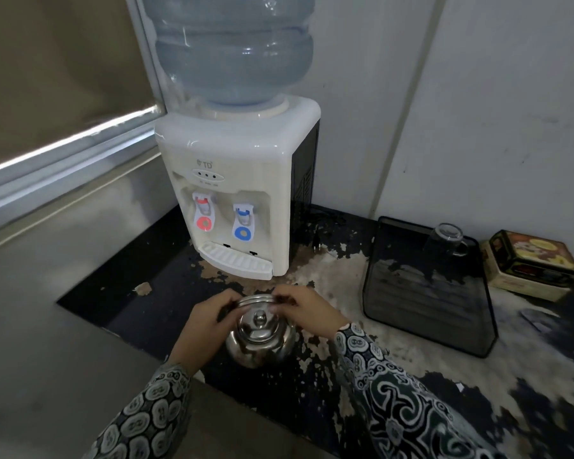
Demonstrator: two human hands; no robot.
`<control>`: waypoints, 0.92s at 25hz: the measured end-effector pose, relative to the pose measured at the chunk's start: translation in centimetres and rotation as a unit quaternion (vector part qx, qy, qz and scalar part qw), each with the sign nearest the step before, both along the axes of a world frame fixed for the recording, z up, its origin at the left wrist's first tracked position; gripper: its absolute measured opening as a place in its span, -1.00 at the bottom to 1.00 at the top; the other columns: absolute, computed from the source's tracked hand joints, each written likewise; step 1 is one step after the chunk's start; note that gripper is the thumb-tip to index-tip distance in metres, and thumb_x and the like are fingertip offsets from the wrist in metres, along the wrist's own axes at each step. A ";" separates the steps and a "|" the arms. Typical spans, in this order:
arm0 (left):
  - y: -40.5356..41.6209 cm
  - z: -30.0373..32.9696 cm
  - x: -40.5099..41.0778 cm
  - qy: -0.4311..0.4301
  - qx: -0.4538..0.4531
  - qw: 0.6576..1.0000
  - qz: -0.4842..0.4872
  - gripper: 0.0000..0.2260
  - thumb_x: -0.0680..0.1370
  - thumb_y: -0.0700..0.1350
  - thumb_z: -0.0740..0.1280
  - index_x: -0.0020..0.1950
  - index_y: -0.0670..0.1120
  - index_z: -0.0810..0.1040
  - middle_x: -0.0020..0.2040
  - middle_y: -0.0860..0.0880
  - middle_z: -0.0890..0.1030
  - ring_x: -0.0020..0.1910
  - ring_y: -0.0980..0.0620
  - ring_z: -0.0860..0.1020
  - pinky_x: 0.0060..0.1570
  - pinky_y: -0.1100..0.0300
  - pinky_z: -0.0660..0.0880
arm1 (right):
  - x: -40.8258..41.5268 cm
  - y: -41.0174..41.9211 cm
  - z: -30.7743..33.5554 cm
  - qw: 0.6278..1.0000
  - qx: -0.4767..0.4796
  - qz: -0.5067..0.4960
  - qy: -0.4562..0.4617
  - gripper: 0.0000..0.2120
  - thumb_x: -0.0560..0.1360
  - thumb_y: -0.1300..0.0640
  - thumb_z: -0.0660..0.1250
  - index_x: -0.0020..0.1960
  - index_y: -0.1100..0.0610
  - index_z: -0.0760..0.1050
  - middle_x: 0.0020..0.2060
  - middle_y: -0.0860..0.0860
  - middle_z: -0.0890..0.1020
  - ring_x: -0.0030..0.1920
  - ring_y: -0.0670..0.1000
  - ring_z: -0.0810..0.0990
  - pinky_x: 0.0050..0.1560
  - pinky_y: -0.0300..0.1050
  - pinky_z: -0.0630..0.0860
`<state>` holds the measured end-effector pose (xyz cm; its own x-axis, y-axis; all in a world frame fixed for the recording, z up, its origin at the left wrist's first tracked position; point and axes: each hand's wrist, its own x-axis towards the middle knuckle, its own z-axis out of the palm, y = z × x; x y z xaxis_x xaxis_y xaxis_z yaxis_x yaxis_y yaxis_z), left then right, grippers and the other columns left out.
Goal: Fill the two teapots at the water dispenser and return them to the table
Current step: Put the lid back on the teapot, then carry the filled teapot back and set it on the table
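A round steel teapot [260, 342] with a knobbed lid stands on the worn black counter [146, 313], a little in front of the water dispenser [239, 193]. My left hand [203, 323] and my right hand [307, 311] each pinch one end of its thin wire handle, which arches over the far side of the lid. The dispenser is white, with a red tap [203, 213] on the left, a blue tap [244, 223] on the right and a drip tray [236, 260] below. A big blue water bottle [232, 48] sits on top. Only one teapot is in view.
A dark plastic tray [428, 293] holding an upturned glass mug [446, 240] stands to the right of the dispenser. A printed tin box [531, 263] is further right. A window sill and blind are on the left, a grey wall behind.
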<state>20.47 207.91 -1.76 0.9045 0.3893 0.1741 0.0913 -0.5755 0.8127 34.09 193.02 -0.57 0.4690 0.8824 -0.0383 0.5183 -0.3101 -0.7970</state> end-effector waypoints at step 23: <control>-32.6 9.8 -17.0 0.001 -0.016 0.929 -0.371 -0.94 0.54 -0.05 0.28 -0.11 0.08 0.53 -0.22 0.22 0.58 -0.25 0.29 0.52 -0.23 0.48 0.39 | -27.6 -39.2 8.2 0.957 0.099 -0.274 0.000 -0.78 0.48 0.21 0.33 -0.21 -0.09 0.45 -0.32 -0.12 0.49 -0.25 -0.08 0.48 -0.15 -0.14 0.45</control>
